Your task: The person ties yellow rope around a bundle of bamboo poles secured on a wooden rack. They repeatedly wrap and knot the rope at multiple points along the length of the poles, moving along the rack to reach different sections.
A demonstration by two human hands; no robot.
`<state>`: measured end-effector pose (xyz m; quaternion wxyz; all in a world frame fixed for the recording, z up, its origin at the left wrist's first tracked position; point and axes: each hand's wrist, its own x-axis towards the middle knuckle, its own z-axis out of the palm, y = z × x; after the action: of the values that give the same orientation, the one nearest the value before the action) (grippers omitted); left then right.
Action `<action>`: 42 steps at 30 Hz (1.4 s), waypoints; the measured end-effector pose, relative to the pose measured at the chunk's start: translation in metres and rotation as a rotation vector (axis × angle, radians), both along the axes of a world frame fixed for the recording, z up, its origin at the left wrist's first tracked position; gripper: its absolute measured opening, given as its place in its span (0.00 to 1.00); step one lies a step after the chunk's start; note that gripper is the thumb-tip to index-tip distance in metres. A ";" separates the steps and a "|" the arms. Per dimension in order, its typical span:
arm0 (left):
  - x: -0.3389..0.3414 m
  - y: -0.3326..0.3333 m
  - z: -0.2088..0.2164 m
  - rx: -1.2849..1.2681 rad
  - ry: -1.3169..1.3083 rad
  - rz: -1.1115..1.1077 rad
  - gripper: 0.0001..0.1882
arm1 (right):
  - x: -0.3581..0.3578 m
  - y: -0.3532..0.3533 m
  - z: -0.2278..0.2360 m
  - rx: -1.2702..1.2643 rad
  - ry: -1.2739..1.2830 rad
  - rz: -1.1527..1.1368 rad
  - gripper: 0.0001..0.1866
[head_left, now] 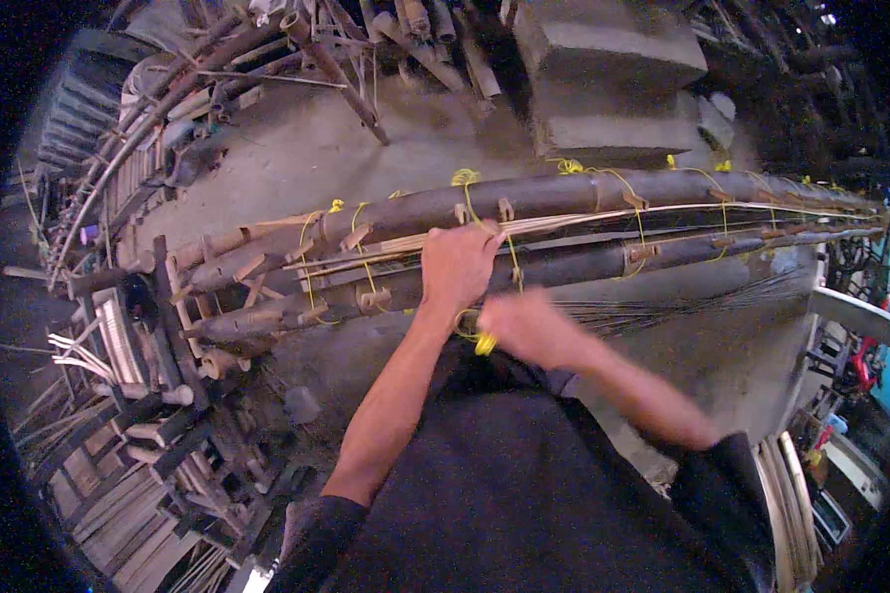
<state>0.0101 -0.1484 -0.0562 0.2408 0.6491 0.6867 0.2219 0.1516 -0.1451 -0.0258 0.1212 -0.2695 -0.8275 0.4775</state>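
Observation:
My left hand point(458, 265) is closed over a bundle of thin bamboo strips point(405, 243), which runs lengthwise between two long dark bamboo poles. Just below and to the right, my right hand point(526, 328) is curled and blurred by motion. A small coil of yellow cord point(485, 343) hangs at its left side, and the hand appears closed on that cord. The far pole point(544, 196) and the near pole point(564, 265) lie side by side, with small wooden pegs in them. Several yellow cord loops point(643, 232) span both poles.
Concrete blocks point(613, 79) stand beyond the poles. Stacked bamboo and a wooden frame point(183, 395) crowd the left side. Thin dark rods point(653, 311) lie on the floor near the poles. At right are a bench edge point(860, 316) and curved pale strips point(789, 504).

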 end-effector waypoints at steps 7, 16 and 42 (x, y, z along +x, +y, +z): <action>0.002 0.059 0.083 -0.076 -0.608 0.074 0.14 | -0.015 -0.046 -0.047 0.153 -0.174 0.126 0.08; -0.080 0.177 -0.041 -0.371 -0.331 -0.195 0.22 | 0.000 -0.052 0.008 0.294 -0.113 0.020 0.27; -0.165 -0.046 -0.003 -0.092 -0.054 -0.217 0.14 | -0.205 0.127 -0.091 -0.341 -0.091 -0.338 0.26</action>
<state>-0.1547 -0.1939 -0.0591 0.3113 0.7015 0.6153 0.1801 -0.0534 -0.0182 -0.1165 0.1148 -0.4418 -0.6826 0.5706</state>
